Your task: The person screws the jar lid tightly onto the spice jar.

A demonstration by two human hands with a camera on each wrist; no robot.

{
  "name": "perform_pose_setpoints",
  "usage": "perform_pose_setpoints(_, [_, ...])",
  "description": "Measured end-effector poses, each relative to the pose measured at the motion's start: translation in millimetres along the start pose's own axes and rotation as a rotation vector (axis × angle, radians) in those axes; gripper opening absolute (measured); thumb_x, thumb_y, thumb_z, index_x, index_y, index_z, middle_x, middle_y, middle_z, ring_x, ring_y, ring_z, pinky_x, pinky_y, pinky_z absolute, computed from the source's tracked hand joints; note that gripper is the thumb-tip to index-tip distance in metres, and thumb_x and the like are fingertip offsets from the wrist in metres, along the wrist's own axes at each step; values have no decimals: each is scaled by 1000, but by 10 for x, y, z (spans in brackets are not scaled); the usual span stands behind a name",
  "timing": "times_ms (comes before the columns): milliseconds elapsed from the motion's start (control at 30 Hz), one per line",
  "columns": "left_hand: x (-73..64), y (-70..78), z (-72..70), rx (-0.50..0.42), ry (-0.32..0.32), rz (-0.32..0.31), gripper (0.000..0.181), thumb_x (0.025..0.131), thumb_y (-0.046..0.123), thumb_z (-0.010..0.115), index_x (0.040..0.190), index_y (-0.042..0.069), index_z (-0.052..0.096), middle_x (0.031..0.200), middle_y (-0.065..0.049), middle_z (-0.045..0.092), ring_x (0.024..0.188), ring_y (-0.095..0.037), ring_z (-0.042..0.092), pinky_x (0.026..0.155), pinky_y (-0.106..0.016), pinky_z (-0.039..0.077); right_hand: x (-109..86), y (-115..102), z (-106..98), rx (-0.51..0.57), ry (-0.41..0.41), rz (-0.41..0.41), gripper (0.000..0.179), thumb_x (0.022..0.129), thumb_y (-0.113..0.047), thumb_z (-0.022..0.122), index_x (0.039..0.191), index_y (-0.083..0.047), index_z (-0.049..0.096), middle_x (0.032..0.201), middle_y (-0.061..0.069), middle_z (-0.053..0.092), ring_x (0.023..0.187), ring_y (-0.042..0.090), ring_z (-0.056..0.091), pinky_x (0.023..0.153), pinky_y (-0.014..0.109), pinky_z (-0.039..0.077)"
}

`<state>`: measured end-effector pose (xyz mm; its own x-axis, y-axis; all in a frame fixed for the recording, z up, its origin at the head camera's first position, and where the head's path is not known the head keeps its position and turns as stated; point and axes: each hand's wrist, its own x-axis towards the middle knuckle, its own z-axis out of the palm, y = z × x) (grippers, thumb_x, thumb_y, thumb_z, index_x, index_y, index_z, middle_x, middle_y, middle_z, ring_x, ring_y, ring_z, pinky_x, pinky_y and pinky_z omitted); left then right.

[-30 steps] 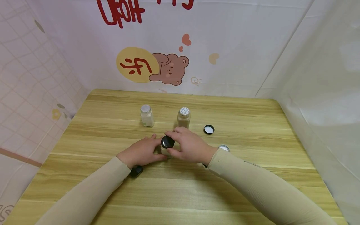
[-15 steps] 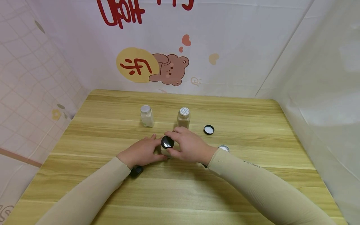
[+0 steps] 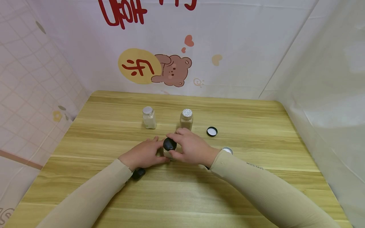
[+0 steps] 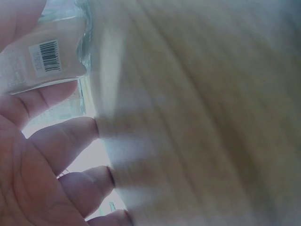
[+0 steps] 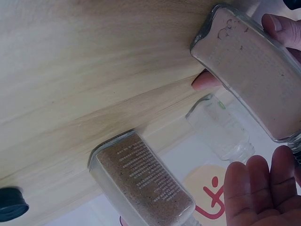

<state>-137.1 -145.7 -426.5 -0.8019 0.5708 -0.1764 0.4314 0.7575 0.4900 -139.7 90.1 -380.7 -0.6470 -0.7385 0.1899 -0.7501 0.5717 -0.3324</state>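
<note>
A square glass jar (image 5: 249,70) of pale brownish powder stands on the table between my hands. My left hand (image 3: 144,154) holds its body low down, thumb on one side and forefinger on the other. In the left wrist view a barcode label (image 4: 49,55) shows on the jar, and the other fingers are spread below it. From the right side, my right hand (image 3: 194,148) grips the black lid (image 3: 169,144) on top of the jar with thumb and fingers. The lid's lower rim is largely hidden in the head view.
Behind, a jar of white contents (image 3: 149,120) stands left and a jar of brown powder (image 3: 186,123) right, each without a black lid. A black lid (image 3: 212,131) lies upturned at right. Another round lid (image 3: 227,150) is partly behind my right sleeve. A small black object (image 3: 138,173) sits by my left wrist.
The bright reflection on the black lid has shifted and dimmed. Both hands and the jars stay in nearly the same places.
</note>
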Motion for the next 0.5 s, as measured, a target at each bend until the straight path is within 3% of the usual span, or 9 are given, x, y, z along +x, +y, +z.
perform_pose_setpoints(500, [-11,6,-14,-4,-5,-7,71,96,54,73,157,25,51,148,-12,63,149,-53,39,120,-72,32,19,9,-4,16,-2,2,47,95,-28,76,136,-7,67,107,3,62,101,19,57,90,34,53])
